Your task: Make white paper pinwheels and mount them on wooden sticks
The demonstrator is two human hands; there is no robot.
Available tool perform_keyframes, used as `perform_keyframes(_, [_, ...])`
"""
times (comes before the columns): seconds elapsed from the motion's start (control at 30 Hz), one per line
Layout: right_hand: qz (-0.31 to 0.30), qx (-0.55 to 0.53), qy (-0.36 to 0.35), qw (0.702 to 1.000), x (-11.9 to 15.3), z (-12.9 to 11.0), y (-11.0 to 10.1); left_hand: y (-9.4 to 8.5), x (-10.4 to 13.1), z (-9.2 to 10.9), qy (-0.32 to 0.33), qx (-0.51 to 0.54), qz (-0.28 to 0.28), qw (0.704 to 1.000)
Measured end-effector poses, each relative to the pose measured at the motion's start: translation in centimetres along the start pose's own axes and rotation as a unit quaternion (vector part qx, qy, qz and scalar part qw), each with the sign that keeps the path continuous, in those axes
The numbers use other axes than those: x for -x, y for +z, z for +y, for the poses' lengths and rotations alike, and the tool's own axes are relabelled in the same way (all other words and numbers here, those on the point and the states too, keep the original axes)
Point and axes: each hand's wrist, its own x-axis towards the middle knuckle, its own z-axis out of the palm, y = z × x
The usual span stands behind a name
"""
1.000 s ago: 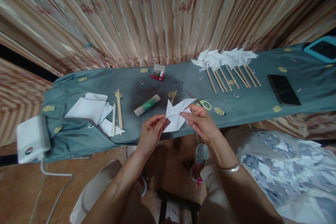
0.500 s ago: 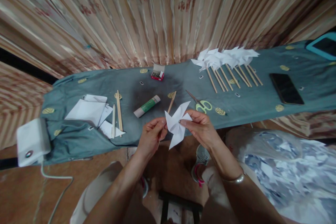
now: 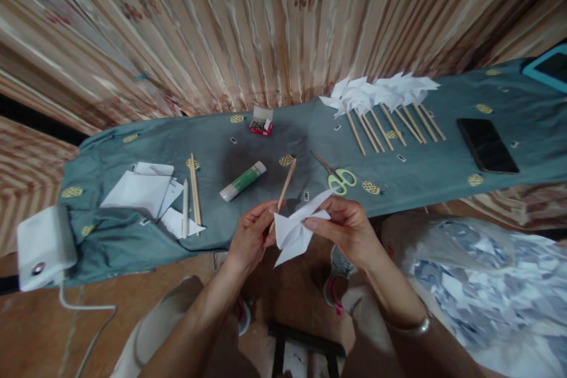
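A thin wooden stick slants up out of my left hand, whose fingers are closed round it. My right hand pinches a white paper pinwheel near its centre, with thumb and forefinger. The pinwheel's left side touches or nearly touches my left fingers and the stick. Just beyond my right hand lie scissors with green handles. A green and white tube rests on the cloth beyond my left hand. Farther back stands an open red box of small metal pieces.
White pinwheels on sticks lie in a row at the back right of the cloth-covered table. A black phone is at the right. Paper sheets, sticks and a white device are at the left.
The pinwheel has tilted and its blades look more edge-on. The stick in my left hand shows more of its length and points up beside the pinwheel. The whole view has shifted slightly.
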Motion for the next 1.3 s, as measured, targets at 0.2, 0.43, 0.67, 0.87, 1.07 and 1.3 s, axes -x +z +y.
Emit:
perform_keyframes(0.2, [0.007,0.145,-0.043,0.989,0.8,-0.3,-0.1,-0.2,0.1,-0.2,-0.051,-0.007,0.045,0.998])
perform_keyframes(0.43, [-0.029,0.338,-0.151,0.928,1.9,-0.7,-0.1,-0.8,1.0,-0.3,-0.07,-0.027,0.027,0.997])
perform_keyframes(0.67, [-0.072,0.42,-0.236,0.873,2.5,-0.3,-0.2,-1.5,1.9,-1.3,-0.048,-0.056,-0.016,0.997])
perform_keyframes(0.87, [-0.126,0.468,-0.233,0.843,3.3,1.0,-0.3,-2.3,2.8,-5.1,-0.099,-0.057,0.026,0.993])
perform_keyframes(1.07, [-0.14,0.485,-0.225,0.833,3.5,2.8,-0.8,-2.7,2.7,-6.3,-0.149,-0.088,0.053,0.983])
perform_keyframes(1.3, [-0.073,0.532,-0.224,0.814,2.6,3.2,-2.1,-3.7,2.2,-7.0,-0.103,-0.143,0.017,0.984])
